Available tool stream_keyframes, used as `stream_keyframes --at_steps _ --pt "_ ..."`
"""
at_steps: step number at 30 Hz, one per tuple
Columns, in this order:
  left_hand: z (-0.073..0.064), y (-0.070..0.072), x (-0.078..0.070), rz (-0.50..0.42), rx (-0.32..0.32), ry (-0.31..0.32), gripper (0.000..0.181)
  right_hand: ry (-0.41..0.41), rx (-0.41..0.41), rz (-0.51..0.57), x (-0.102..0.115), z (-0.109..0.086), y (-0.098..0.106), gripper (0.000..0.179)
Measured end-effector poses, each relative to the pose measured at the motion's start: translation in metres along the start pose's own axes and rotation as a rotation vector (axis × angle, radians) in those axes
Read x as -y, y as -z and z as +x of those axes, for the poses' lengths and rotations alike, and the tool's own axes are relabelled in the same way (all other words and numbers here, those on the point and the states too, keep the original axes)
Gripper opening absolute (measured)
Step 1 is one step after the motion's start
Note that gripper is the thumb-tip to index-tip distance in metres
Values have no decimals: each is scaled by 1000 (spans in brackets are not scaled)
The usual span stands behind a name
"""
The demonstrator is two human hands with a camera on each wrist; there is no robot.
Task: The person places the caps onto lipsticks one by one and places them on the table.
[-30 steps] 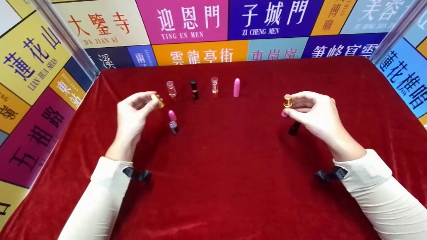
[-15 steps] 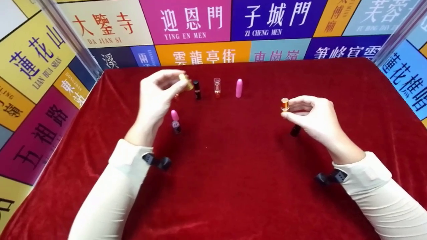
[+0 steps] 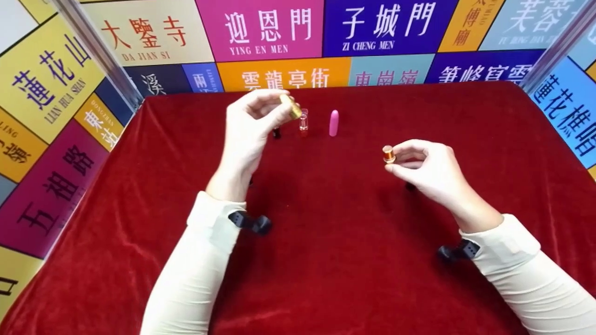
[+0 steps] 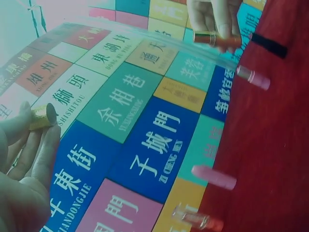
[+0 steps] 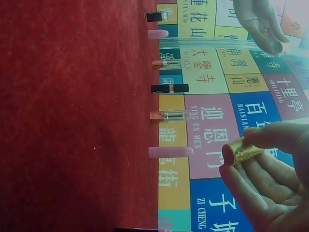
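Note:
In the head view my left hand (image 3: pixel 253 118) is raised over the back row of lipsticks and pinches a short gold lipstick cap (image 3: pixel 292 108). The cap's dark end shows in the left wrist view. To the right, my right hand (image 3: pixel 426 165) holds a gold lipstick tube (image 3: pixel 388 154) above the cloth between thumb and fingers. Its textured gold side and reddish end appear in the right wrist view. The two gold pieces are apart. Below the right hand, a black lipstick (image 3: pixel 409 186) is mostly hidden in the head view.
A pink bullet-shaped lipstick (image 3: pixel 334 123) and a clear-capped lipstick (image 3: pixel 303 123) stand at the back of the red cloth (image 3: pixel 326 242). The left hand partly covers a black lipstick (image 3: pixel 276 133). Several lipsticks line up in the right wrist view. Lettered panels (image 3: pixel 384 28) enclose the table.
My left hand has moved right and up with the gold cap, now covering lipsticks at the left. My right hand has shifted slightly left and toward me, still holding its gold tube.

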State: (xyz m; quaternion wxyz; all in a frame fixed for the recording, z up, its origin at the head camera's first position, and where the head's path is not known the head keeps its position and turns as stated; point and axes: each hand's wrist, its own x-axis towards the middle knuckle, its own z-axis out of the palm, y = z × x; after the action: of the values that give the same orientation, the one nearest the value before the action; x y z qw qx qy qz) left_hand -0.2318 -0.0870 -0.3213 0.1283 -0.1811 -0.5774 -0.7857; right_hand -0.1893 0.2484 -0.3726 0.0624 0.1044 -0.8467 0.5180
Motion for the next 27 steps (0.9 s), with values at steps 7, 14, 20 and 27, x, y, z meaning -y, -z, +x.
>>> stream_keyframes --at_steps 7,14,20,27 --pt "-5 -5 13 -23 13 31 18 0 23 42 -1 0 -2 29" --pt "-9 -7 11 0 65 18 15 3 24 67 7 -2 -3 28" --pt "-12 -9 8 10 87 25 18 12 5 5 19 0 -1 27" --pt "-11 -12 14 10 79 44 19 14 39 -21 40 14 -3 29"
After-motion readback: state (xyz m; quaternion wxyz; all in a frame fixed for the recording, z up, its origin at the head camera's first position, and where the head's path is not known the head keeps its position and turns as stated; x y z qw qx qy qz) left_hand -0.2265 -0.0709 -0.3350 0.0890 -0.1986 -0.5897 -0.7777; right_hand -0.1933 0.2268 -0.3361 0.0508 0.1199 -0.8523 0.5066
